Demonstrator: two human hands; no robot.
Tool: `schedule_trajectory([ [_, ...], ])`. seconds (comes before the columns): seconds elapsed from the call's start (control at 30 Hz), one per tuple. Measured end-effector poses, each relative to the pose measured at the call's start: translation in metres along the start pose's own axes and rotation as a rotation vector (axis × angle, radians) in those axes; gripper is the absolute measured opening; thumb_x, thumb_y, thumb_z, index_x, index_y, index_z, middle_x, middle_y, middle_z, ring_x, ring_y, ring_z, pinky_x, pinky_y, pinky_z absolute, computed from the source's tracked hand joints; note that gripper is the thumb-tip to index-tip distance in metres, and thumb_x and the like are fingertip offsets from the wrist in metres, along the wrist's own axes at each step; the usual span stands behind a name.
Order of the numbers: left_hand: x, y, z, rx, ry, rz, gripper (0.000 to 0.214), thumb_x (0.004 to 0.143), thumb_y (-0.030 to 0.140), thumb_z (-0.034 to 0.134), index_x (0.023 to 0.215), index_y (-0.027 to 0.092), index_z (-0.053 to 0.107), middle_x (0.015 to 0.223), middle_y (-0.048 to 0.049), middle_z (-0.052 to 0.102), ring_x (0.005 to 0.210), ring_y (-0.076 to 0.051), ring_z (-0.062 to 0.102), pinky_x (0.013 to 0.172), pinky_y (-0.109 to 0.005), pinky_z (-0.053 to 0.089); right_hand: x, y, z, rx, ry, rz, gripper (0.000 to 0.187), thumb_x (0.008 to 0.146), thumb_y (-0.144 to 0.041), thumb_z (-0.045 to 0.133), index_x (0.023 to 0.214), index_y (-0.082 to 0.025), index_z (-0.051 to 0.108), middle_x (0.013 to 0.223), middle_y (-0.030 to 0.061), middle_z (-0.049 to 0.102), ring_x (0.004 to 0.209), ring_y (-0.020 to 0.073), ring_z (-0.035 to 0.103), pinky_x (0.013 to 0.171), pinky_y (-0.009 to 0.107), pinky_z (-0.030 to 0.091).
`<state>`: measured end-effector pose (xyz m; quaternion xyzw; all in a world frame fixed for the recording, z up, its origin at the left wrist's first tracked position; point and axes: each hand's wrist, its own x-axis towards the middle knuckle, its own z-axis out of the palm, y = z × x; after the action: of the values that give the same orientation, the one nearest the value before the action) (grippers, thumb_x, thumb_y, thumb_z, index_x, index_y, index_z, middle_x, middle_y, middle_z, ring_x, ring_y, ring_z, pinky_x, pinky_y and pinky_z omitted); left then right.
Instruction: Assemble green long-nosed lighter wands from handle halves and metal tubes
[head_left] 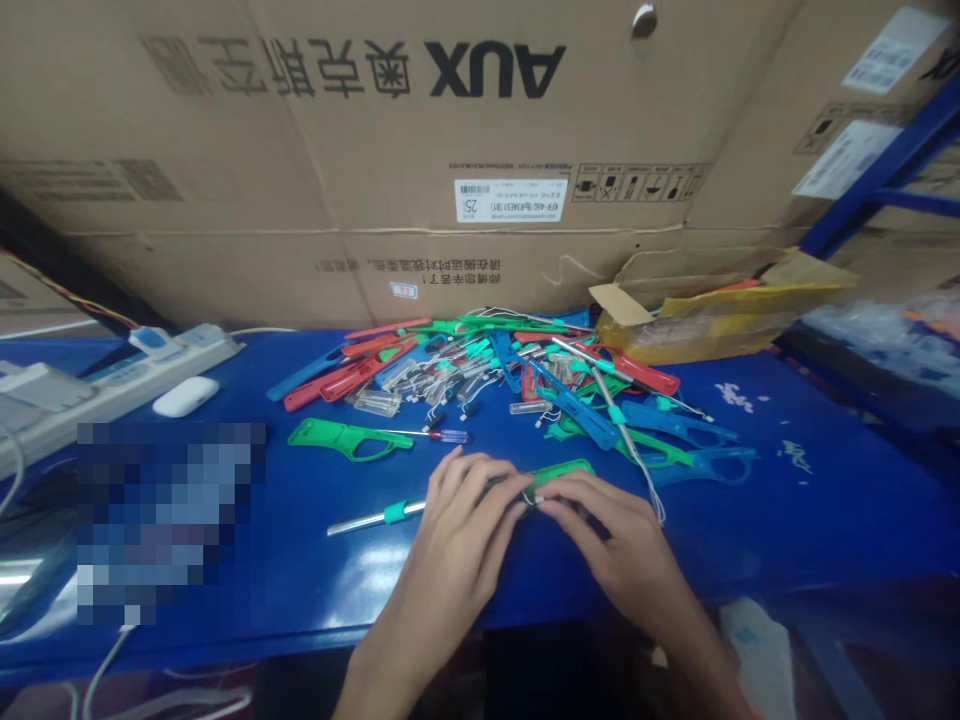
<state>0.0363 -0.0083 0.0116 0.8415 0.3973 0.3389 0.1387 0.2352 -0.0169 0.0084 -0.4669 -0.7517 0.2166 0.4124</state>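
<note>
A green lighter casing half (562,472) lies between my hands, largely covered by the fingers. My left hand (469,515) is closed around its left part. A metal lighter tube (356,523) with a teal collar (394,513) sticks out to the left from under that hand. With thumb and forefinger, my right hand (615,520) pinches a small white piece, apparently a wire end (534,498), at the casing. Just beyond my left hand lie another green casing half (341,438) and a screwdriver (452,436) with a clear purple handle.
Red, blue and green casing halves, metal tubes, wires and clear tanks form a pile (480,370) at the back. An open carton (705,320) stands at right. On the left are a power strip (124,375) and a white case (186,396). Large cardboard (337,190) walls the rear.
</note>
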Motion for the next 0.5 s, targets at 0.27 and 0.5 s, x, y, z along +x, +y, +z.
schedule_trajectory([
  [0.27, -0.0018, 0.0003, 0.0009, -0.019, 0.031, -0.011, 0.023, 0.102, 0.015, 0.054, 0.123, 0.025, 0.059, 0.112, -0.0047, 0.060, 0.113, -0.021, 0.052, 0.112, -0.046, 0.032, -0.0016, -0.0039, -0.0010, -0.012, -0.048, 0.059, 0.011, 0.099, -0.022, 0.058, 0.101, -0.025, 0.068, 0.089, -0.0017, 0.070, 0.073, 0.0117, 0.062, 0.073, 0.022, 0.052],
  [0.5, 0.0000, 0.0034, -0.0007, -0.042, 0.049, -0.045, 0.012, 0.101, 0.014, 0.055, 0.107, 0.024, 0.060, 0.102, -0.0012, 0.062, 0.103, -0.019, 0.056, 0.111, -0.045, 0.032, 0.0002, -0.0057, -0.0016, -0.010, -0.075, 0.078, 0.012, 0.099, -0.023, 0.057, 0.099, -0.025, 0.069, 0.084, -0.0022, 0.067, 0.068, 0.0117, 0.059, 0.068, 0.023, 0.050],
])
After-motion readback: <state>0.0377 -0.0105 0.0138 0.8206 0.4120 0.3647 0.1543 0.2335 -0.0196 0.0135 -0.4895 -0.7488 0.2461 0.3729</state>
